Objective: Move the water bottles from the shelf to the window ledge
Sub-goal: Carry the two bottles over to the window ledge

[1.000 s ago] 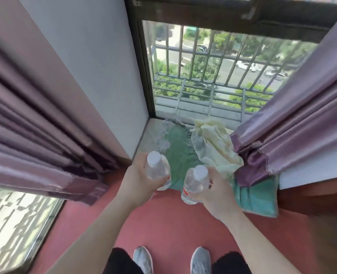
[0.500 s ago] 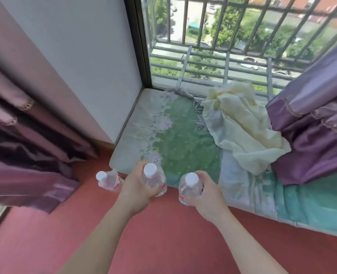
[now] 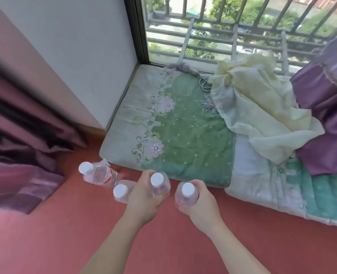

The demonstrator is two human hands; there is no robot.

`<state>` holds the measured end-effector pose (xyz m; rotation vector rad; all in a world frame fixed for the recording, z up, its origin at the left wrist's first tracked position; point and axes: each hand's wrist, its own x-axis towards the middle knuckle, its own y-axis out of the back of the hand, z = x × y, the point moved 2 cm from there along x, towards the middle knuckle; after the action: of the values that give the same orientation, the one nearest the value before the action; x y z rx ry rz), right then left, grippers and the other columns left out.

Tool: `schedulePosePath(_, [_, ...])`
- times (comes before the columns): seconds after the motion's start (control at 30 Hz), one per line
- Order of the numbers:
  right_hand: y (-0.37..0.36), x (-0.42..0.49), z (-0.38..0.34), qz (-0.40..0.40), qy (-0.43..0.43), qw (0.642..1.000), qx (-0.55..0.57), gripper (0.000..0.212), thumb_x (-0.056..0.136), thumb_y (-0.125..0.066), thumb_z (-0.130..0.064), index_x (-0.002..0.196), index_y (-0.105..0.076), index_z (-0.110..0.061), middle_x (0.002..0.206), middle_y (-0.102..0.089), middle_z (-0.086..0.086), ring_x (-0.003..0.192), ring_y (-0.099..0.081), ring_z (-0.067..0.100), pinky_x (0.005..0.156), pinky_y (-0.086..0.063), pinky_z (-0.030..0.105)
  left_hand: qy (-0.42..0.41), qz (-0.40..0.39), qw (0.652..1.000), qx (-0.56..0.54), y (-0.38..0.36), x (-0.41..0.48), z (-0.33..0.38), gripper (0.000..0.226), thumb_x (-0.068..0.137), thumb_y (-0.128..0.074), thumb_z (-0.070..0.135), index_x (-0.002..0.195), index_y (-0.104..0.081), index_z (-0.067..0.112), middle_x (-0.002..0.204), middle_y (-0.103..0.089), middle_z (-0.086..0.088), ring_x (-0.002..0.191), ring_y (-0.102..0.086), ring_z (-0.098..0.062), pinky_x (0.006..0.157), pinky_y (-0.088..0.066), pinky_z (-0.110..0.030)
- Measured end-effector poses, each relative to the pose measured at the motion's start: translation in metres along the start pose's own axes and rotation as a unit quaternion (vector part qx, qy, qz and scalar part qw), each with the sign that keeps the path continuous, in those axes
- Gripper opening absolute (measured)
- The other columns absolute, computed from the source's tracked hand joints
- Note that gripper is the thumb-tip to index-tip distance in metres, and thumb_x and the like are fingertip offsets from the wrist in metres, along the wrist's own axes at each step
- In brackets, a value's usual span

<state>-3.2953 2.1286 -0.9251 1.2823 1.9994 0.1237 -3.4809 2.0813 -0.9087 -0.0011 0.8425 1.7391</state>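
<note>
My left hand (image 3: 144, 196) grips a clear water bottle with a white cap (image 3: 159, 183). My right hand (image 3: 200, 200) grips another clear white-capped bottle (image 3: 185, 194). Both bottles are upright, side by side, over the red surface just in front of the green floral mat (image 3: 183, 139). Left of my left hand two more bottles stand on the red surface: one tilted, with a red label (image 3: 98, 174), and one upright (image 3: 121, 191) right beside my hand. The mat covers the ledge under the window (image 3: 203, 36).
A crumpled pale yellow cloth (image 3: 258, 107) lies on the mat's right part. Purple curtains hang at the right (image 3: 325, 119) and at the left (image 3: 21, 147). A white wall (image 3: 74, 46) borders the mat on the left. Metal bars guard the window.
The view has closed in and tipped down onto the ledge. Both hands have lowered with their bottles toward the red surface. A second standing bottle has come into view at the left.
</note>
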Motion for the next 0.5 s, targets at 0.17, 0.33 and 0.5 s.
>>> schedulePosePath(0.17, [-0.011, -0.004, 0.013, 0.0, -0.011, 1.0, 0.003, 0.06, 0.062, -0.082, -0.01, 0.105, -0.051, -0.039, 0.099, -0.066, -0.014, 0.091, -0.063, 0.007, 0.078, -0.054, 0.029, -0.003, 0.014, 1.0, -0.014, -0.007, -0.005, -0.015, 0.052, 0.078, -0.077, 0.018, 0.119, -0.049, 0.034, 0.113, -0.059, 0.018, 0.103, -0.057, -0.001, 0.082, -0.046, -0.021])
schedulePosePath(0.33, [-0.011, -0.008, 0.015, -0.006, -0.023, 1.0, 0.005, 0.063, 0.063, -0.08, -0.008, 0.105, -0.047, -0.042, 0.101, -0.065, -0.013, 0.092, -0.063, 0.007, 0.075, -0.054, 0.029, -0.009, 0.019, 1.0, -0.023, -0.009, -0.008, -0.017, 0.054, 0.077, -0.078, 0.017, 0.12, -0.049, 0.034, 0.114, -0.06, 0.018, 0.105, -0.058, -0.004, 0.086, -0.047, -0.025])
schedulePosePath(0.5, [-0.011, -0.014, 0.014, -0.007, -0.018, 1.0, 0.002, 0.066, 0.065, -0.08, -0.008, 0.11, -0.046, -0.04, 0.104, -0.063, -0.014, 0.094, -0.062, 0.006, 0.077, -0.053, 0.028, -0.014, 0.023, 0.999, -0.033, -0.006, -0.012, -0.012, 0.052, 0.077, -0.077, 0.017, 0.116, -0.049, 0.037, 0.111, -0.06, 0.019, 0.103, -0.056, 0.002, 0.086, -0.048, -0.026])
